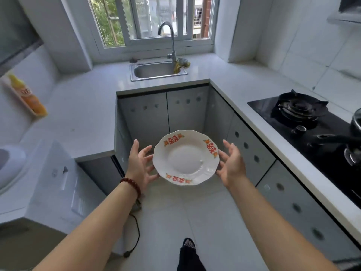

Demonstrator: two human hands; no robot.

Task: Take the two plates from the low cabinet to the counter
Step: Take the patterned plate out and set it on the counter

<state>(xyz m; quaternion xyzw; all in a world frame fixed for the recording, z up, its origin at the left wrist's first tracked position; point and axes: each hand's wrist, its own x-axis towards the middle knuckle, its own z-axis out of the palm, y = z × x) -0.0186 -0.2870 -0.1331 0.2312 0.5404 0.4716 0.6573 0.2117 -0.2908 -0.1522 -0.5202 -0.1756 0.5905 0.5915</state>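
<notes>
A white scalloped plate (pixel 186 157) with red and orange motifs on its rim hangs level in the air above the floor, in front of the low cabinets. My left hand (pixel 141 165) holds its left edge, fingers spread and reaching under the rim. My right hand (pixel 232 164) holds the right edge the same way. Only one plate shows; I cannot tell whether another lies beneath it. The pale counter (pixel 82 118) runs on the left, at the back and on the right. A low cabinet (pixel 101 173) on the left stands open, its inside dark.
The open cabinet door (pixel 58 184) juts out at the lower left. A steel sink (pixel 156 71) with a tap sits under the window. A black gas hob (pixel 304 118) with a pan fills the right counter. An orange bottle (pixel 29 96) stands far left. My foot (pixel 188 249) is on the tiled floor.
</notes>
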